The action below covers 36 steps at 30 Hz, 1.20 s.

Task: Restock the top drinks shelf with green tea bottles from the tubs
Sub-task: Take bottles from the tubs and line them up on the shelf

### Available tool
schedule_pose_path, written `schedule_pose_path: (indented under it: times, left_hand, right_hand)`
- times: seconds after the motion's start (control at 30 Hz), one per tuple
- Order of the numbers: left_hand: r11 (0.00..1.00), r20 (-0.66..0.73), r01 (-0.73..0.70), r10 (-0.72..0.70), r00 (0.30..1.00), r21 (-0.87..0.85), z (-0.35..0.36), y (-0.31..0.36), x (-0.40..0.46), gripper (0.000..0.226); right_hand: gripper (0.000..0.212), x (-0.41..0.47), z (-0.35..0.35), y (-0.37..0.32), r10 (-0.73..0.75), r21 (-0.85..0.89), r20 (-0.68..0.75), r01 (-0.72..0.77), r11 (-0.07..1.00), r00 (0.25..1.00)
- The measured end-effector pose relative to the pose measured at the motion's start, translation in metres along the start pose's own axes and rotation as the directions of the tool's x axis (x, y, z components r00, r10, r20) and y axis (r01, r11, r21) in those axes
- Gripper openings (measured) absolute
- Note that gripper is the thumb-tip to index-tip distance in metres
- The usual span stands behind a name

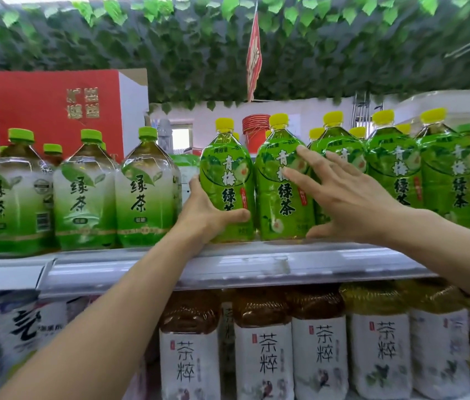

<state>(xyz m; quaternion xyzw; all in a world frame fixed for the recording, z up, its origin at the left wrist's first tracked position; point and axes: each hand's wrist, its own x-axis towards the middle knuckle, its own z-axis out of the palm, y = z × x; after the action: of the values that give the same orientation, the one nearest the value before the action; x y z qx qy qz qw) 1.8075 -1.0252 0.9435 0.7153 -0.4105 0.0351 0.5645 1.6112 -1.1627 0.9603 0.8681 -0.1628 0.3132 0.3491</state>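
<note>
A shop is shown: rows of large green tea bottles (226,180) are lined up on a top shelf (228,264), more tea bottles (262,350) are stocked below, and artificial leaves (199,47) are hung overhead beside a red carton (55,111).
</note>
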Motion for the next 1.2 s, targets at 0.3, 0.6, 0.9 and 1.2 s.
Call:
schedule_pose_path:
  times: [0.3,0.6,0.9,1.2]
  left_hand:
    - [0.998,0.081,0.042,-0.039,0.996,-0.041,-0.002,0.009,-0.006,0.127]
    - [0.994,0.072,0.087,-0.083,0.994,-0.062,0.0,0.009,-0.004,0.128]
    - [0.999,0.073,0.043,-0.044,0.996,0.017,0.001,0.007,-0.003,0.13]
    - [0.778,-0.218,-0.418,0.561,0.799,0.469,0.034,0.0,-0.01,0.13]
  right_hand:
    - [0.118,0.009,0.009,-0.007,0.032,0.021,-0.015,-0.032,0.999,0.999]
    - [0.117,0.011,0.012,-0.005,0.011,-0.023,-0.038,-0.012,1.0,0.999]
    - [0.113,0.008,0.014,-0.004,0.007,0.002,-0.018,-0.007,1.0,1.0]
    - [0.115,-0.015,0.001,0.038,0.056,0.18,-0.168,-0.025,0.983,0.984]
